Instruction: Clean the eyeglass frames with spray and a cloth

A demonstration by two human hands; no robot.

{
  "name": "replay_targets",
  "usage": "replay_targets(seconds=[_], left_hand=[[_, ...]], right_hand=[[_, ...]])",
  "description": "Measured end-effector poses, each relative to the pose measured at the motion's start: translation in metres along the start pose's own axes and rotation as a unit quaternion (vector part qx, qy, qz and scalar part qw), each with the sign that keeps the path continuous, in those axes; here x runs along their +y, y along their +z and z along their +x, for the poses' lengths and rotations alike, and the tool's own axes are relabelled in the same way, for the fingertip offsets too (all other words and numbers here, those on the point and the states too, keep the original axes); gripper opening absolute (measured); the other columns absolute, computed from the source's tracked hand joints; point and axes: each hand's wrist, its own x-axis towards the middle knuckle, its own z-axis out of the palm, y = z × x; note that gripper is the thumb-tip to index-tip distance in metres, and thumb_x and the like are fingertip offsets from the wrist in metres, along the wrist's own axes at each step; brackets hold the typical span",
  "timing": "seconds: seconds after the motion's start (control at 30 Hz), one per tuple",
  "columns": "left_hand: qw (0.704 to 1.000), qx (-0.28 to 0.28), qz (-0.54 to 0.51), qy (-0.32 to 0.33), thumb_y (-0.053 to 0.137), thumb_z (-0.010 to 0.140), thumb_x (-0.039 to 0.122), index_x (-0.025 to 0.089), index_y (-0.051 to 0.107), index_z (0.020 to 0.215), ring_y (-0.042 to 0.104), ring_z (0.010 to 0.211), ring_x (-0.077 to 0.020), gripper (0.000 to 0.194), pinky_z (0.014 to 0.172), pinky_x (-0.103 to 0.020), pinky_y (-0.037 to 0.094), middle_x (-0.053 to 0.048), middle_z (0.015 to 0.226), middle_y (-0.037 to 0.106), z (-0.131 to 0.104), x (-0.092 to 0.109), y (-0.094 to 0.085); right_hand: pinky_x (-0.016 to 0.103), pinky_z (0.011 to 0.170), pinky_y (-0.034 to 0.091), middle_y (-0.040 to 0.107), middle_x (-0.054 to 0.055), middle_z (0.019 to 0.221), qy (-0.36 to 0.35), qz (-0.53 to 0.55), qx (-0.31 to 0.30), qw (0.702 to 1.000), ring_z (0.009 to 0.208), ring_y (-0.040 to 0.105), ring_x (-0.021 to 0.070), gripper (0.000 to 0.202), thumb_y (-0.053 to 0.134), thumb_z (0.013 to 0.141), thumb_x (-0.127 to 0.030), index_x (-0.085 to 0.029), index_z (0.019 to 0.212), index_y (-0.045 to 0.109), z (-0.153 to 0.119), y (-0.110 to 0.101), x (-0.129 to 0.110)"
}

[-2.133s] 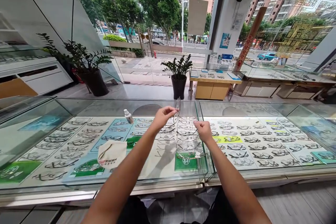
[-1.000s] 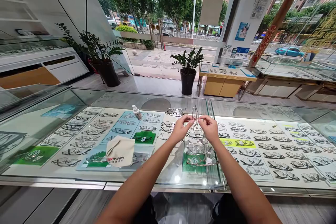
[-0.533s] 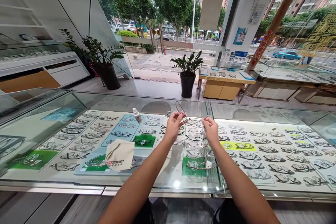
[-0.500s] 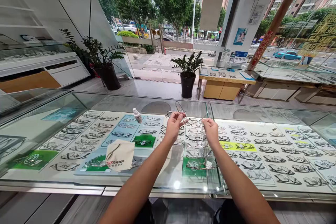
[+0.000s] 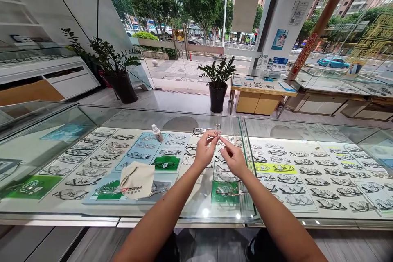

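A pair of thin-framed eyeglasses [image 5: 217, 129] is held up above the glass counter, seen nearly edge-on. My left hand [image 5: 205, 149] pinches it between thumb and fingers. Beside it, my right hand [image 5: 234, 158] points its index finger at the frame's lower edge and seems to touch it. The right thumb stands apart from that finger, and the other fingers are curled. Below the hands, rows of glasses show through the counter top. To the left, a beige cleaning cloth [image 5: 144, 178] with printed lettering and a small white spray bottle [image 5: 157, 133] rest on the glass.
The glass display counter [image 5: 196, 220] runs across the view, with a seam right of my hands. Beyond it stand a potted plant [image 5: 217, 96], a second potted plant [image 5: 124, 88] and a low wooden display table [image 5: 258, 102]. A large window faces the street.
My right hand has moved left from the outstretched temple arm to the frame, near my left hand. The glasses have turned and look narrower, with the arm no longer sticking out right.
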Motion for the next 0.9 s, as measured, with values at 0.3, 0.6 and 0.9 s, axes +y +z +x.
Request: replay_targets(seconds=[0.3,0.6,0.9], left_hand=[[0.998,-0.006,0.048,0.037,0.058,0.104,0.038,0.023,0.063,0.101,0.066,0.118,-0.0243,0.016,0.104,-0.043,0.056,-0.010,0.119,0.067,-0.002,0.006,0.000],[0.990,-0.069,0.123,0.025,0.053,0.104,0.037,0.024,0.063,0.099,0.064,0.111,-0.0233,0.017,0.099,-0.040,0.055,-0.008,0.111,0.068,0.000,0.005,-0.003],[0.996,-0.070,0.046,-0.028,0.059,0.101,0.041,0.023,0.064,0.097,0.065,0.113,-0.0223,0.019,0.097,-0.037,0.056,-0.008,0.113,0.068,-0.002,0.010,-0.001]], right_hand=[[0.028,0.062,0.034,0.041,-0.007,0.066,0.010,-0.043,0.034,0.998,0.060,0.043,0.0148,0.062,0.052,0.101,-0.034,-0.019,0.161,0.046,-0.001,-0.002,0.000],[0.028,0.059,0.033,0.037,-0.008,0.068,0.010,-0.017,0.150,0.988,0.058,0.035,0.0141,0.072,0.054,0.100,-0.036,-0.014,0.166,0.033,0.007,-0.021,0.003],[0.030,0.064,0.042,0.057,-0.002,0.077,-0.013,-0.044,0.147,0.988,0.063,0.048,0.0156,0.047,0.056,0.100,-0.035,-0.019,0.143,0.062,0.005,-0.017,0.002]])
